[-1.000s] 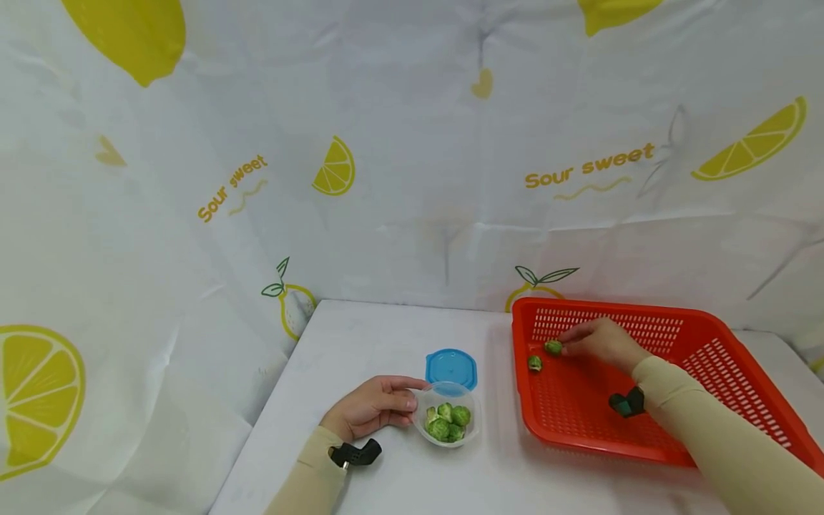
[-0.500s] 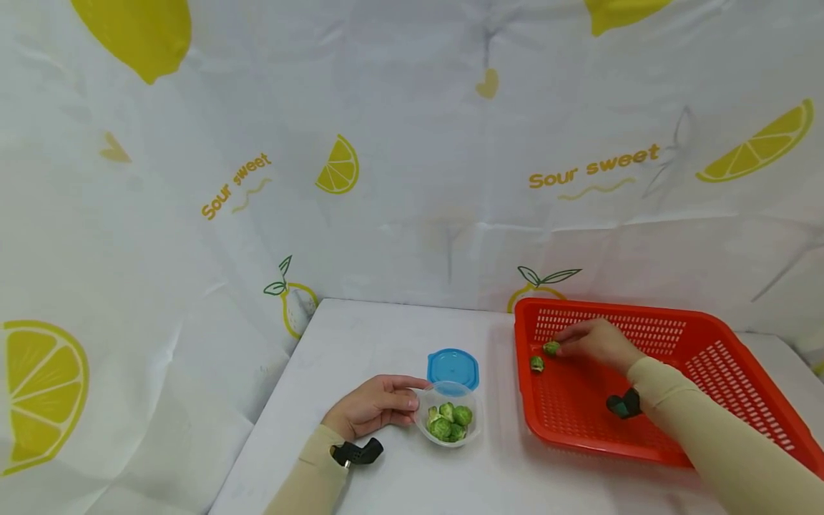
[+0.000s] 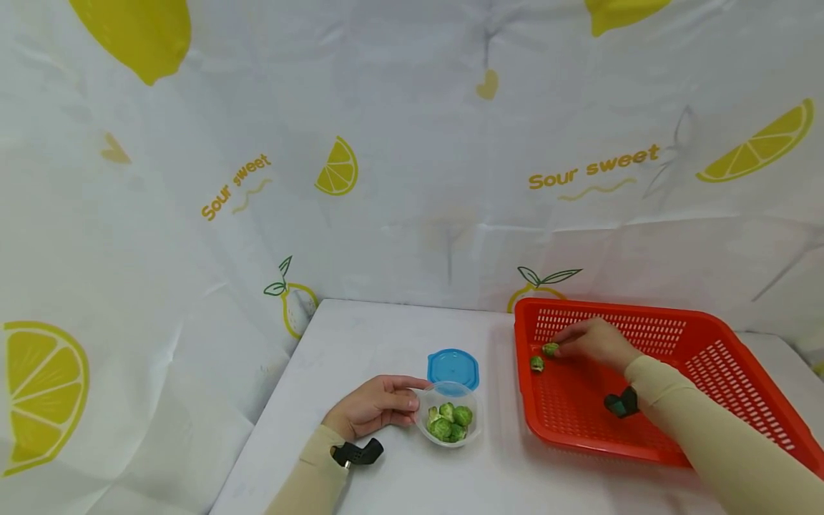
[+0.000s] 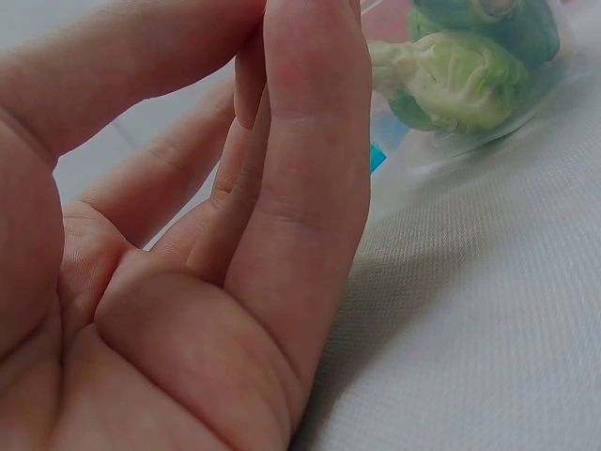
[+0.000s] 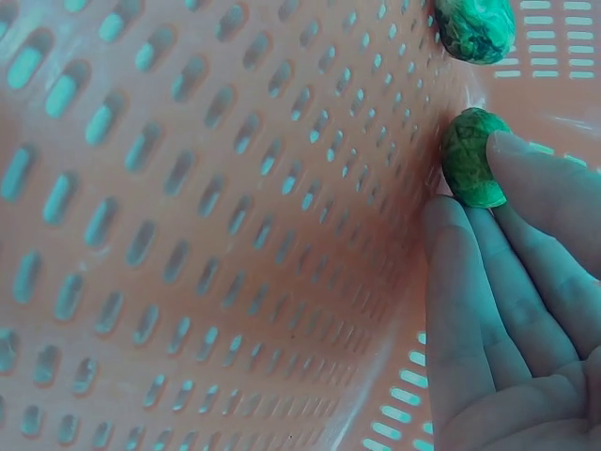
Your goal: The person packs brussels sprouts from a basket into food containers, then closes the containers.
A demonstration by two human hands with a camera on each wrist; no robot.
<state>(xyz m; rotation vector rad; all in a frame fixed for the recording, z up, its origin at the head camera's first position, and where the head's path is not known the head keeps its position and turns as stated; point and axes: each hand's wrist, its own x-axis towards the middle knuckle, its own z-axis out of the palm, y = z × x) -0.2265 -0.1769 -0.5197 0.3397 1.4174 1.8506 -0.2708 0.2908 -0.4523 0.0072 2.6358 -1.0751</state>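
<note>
A round clear plastic container [image 3: 476, 422] with several green Brussels sprouts [image 3: 449, 420] inside stands on the table. My left hand [image 3: 376, 406] pinches its left rim, the index finger stretched along the edge. In the left wrist view the curled fingers [image 4: 310, 169] hide part of the container and its sprouts [image 4: 460, 80]. Over in the red basket [image 3: 579, 450], my right hand [image 3: 595, 343] holds a Brussels sprout [image 3: 550, 349] between thumb and fingers near the back left corner. Another sprout [image 3: 537, 364] lies beside it, against the left wall; the right wrist view shows both.
A blue lid [image 3: 453, 366] lies on the white table just behind the container, partly seen through its rim. The slotted basket takes up the table's right side, its walls rising around my right hand. A lemon-print sheet [image 3: 412, 179] hangs behind and at left.
The head view has shifted very slightly. My right hand and the sprout it holds have moved a little toward the basket's left wall; my left hand stays on the container.
</note>
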